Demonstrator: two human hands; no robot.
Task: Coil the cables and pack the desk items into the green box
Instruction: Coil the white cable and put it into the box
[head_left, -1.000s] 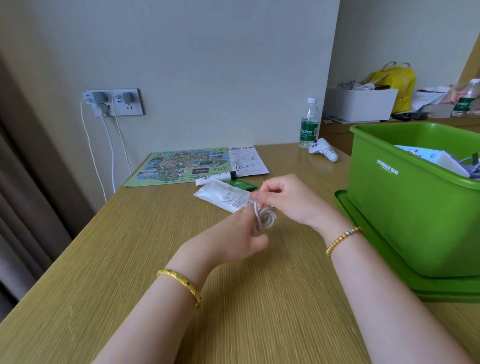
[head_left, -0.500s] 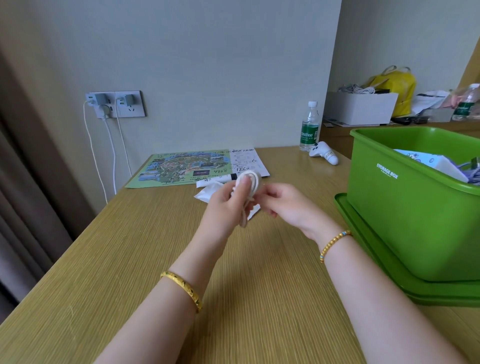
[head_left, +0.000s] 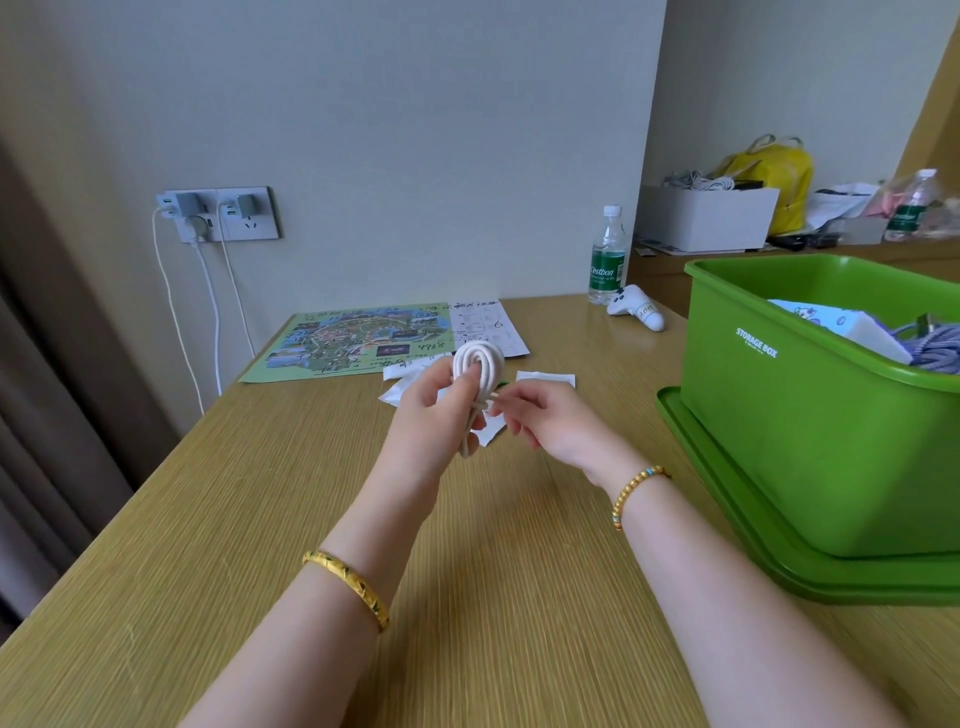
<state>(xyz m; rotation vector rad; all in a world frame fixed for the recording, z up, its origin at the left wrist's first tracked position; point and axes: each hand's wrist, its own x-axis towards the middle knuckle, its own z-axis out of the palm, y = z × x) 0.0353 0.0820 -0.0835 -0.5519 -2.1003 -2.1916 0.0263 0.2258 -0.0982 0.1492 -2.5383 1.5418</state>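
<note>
A white cable (head_left: 479, 364) wound into a small coil stands upright above the desk middle. My left hand (head_left: 436, 410) grips the coil, fingers curled round its lower part. My right hand (head_left: 540, 415) sits just to the right and pinches the loose cable end at the coil's waist. The green box (head_left: 810, 415) stands at the right on its green lid (head_left: 727, 519), holding a white package and a grey-blue cable. Behind my hands lie white packets (head_left: 545, 378), partly hidden.
A printed map (head_left: 353, 340) and a white sheet (head_left: 483, 322) lie at the back of the wooden desk (head_left: 260, 519). A water bottle (head_left: 607, 257) and white controller (head_left: 636, 309) stand back right. Chargers with white cables hang from the wall socket (head_left: 218, 214).
Both hands rose from low over the desk. The coil now stands upright in my left hand, and my right hand has shifted to pinch the cable end beside it.
</note>
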